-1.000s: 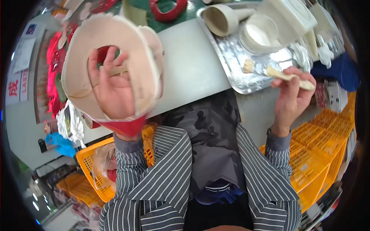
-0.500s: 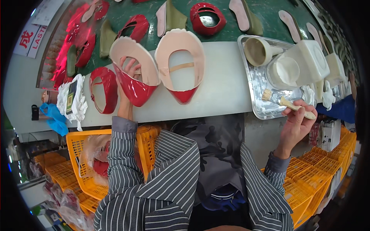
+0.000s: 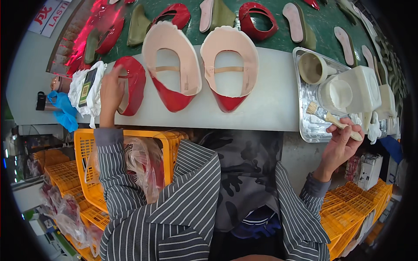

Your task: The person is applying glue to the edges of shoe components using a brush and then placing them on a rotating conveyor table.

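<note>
My left hand (image 3: 112,92) has its fingers curled at the left edge of a glossy red shoe upper (image 3: 138,89), partly smeared by motion. To its right, two more uppers lie side by side, linings up and red toes toward me: the nearer upper (image 3: 173,96) and the farther-right upper (image 3: 230,101). Each shows a beige strap across its opening. My right hand (image 3: 347,138) is closed round the wooden handle of a brush (image 3: 331,118). Its pale bristles hang over a metal tray (image 3: 310,130), near a clear cup of white paste (image 3: 337,95).
A beige cup (image 3: 310,68) and a white plastic jug (image 3: 363,89) share the tray. Behind the white worktop (image 3: 274,95), a green surface (image 3: 272,50) carries red uppers and olive wedge soles (image 3: 220,15). White cloth (image 3: 82,87) lies left. A yellow crate (image 3: 87,174) stands below.
My left hand has let go of the left of the two lining-up uppers, which now lies on the worktop, and moved left to the red upper. The brush stays in my right hand.
</note>
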`<state>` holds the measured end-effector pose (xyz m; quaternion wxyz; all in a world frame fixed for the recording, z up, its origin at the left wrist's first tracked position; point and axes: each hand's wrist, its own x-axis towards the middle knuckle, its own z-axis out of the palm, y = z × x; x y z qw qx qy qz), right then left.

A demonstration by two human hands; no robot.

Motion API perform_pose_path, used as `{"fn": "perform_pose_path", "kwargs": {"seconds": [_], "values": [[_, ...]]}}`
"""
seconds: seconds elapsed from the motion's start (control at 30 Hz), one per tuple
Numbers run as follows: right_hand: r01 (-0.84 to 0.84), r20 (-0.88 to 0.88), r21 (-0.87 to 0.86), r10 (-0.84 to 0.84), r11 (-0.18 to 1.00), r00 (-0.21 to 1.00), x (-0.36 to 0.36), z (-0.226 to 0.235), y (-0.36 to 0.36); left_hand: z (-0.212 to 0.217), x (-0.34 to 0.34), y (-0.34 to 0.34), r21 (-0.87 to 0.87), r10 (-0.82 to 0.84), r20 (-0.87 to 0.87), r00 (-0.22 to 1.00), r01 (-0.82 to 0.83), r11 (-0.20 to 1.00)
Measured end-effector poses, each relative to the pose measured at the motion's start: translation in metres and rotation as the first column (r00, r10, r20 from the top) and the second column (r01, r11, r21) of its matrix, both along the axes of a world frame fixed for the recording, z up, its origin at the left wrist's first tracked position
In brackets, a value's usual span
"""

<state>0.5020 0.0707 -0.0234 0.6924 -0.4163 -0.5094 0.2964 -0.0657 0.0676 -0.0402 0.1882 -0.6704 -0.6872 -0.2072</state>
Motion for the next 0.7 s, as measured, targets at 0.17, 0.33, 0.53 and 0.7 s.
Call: {"fn": "perform_pose_path", "kwargs": {"seconds": [0.17, 0.33, 0.53, 0.7], "values": [[0.065, 0.004, 0.016, -0.065, 0.998, 0.998, 0.008, 0.0, -0.005, -0.026, -0.05, -0.007, -0.344, 0.186, 0.208, 0.96, -0.105, 0.933], [0.145, 0.008, 0.023, -0.146, 0.989, 0.989, 0.024, -0.001, -0.006, -0.006, -0.028, -0.04, 0.233, 0.092, 0.274, 0.957, -0.159, 0.959], [0.216, 0.058, 0.062, -0.219, 0.975, 0.974, 0.033, 0.002, 0.0, 0.066, 0.034, -0.07, 0.043, 0.306, 0.077, 0.949, -0.31, 0.95], [0.184, 0.184, 0.172, -0.215, 0.968, 0.959, 0.041, 0.002, 0.014, 0.075, 0.121, -0.034, 0.261, -0.233, 0.943, -0.237, 0.097, 0.96]]}}
